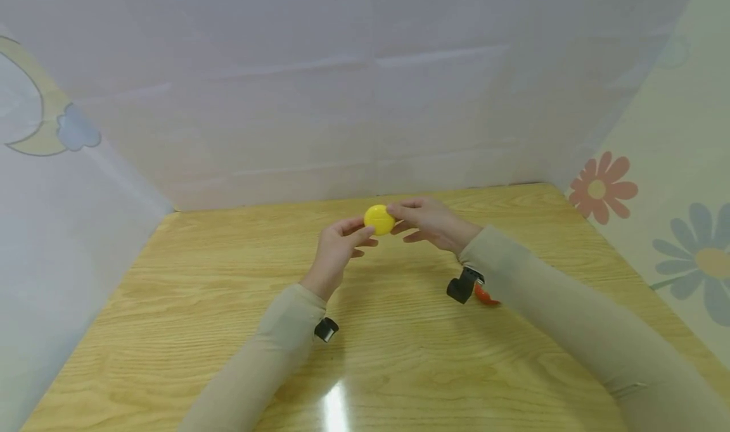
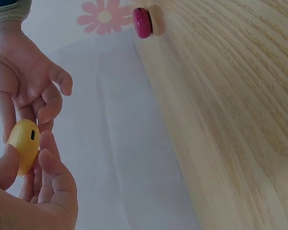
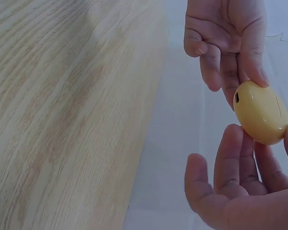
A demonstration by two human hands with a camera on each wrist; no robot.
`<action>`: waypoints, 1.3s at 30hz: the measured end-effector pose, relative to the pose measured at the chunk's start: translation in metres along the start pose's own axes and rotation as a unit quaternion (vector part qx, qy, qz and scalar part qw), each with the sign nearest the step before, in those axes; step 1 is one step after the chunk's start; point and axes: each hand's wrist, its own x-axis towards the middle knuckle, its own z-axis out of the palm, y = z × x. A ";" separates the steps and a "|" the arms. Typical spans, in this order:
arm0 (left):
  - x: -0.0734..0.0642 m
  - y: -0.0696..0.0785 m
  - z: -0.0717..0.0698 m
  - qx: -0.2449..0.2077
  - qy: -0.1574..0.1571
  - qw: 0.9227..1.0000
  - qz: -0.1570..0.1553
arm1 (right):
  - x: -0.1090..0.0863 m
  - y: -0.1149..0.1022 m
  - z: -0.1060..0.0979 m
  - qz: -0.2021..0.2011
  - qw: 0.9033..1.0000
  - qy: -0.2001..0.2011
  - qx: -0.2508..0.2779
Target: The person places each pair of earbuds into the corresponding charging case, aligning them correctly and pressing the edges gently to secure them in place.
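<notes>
A small glossy yellow rounded disc [image 1: 379,220] is held up above the far part of the table between both hands. Thumb and fingers of my left hand [image 1: 336,249] pinch its left edge. From the other side, my right hand [image 1: 431,222] grips its right edge with the thumb on the near face. The left wrist view shows a little dark slot in the rim of the yellow disc [image 2: 24,146]. In the right wrist view, a fine line crosses the face of the yellow disc [image 3: 261,112]. What exactly the disc is cannot be told.
A red rounded piece [image 1: 486,295] lies on the wooden table [image 1: 228,280], partly hidden by my right forearm; a rounded piece [image 2: 142,23] looks magenta in the left wrist view. Pale printed sheets [image 1: 274,115] with flowers and a moon enclose the table's back and sides.
</notes>
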 end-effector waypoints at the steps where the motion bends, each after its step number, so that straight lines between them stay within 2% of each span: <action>1: 0.000 0.000 0.000 0.000 -0.002 1.000 0.000 | 0.000 0.000 -0.001 -0.002 1.000 -0.001 0.000; 8: 0.005 -0.002 0.005 -0.004 -0.016 1.000 0.000 | -0.005 0.003 -0.012 -0.022 0.999 -0.024 0.004; 12: 0.010 -0.002 0.012 -0.002 -0.021 1.000 -0.010 | -0.006 0.005 -0.019 -0.029 0.999 -0.030 -0.005; 18: 0.018 0.002 0.026 0.002 -0.027 0.999 -0.023 | -0.010 0.007 -0.030 -0.027 0.999 -0.016 0.004; 23: 0.024 0.004 0.036 0.011 -0.045 0.999 -0.023 | -0.012 0.013 -0.043 -0.029 1.000 0.001 -0.002; 34: 0.037 -0.002 0.063 0.019 -0.072 0.997 -0.029 | -0.019 0.027 -0.068 -0.027 0.999 0.024 -0.026; 39: 0.043 -0.002 0.075 0.014 -0.067 0.997 -0.040 | -0.022 0.034 -0.077 -0.017 0.999 0.039 -0.014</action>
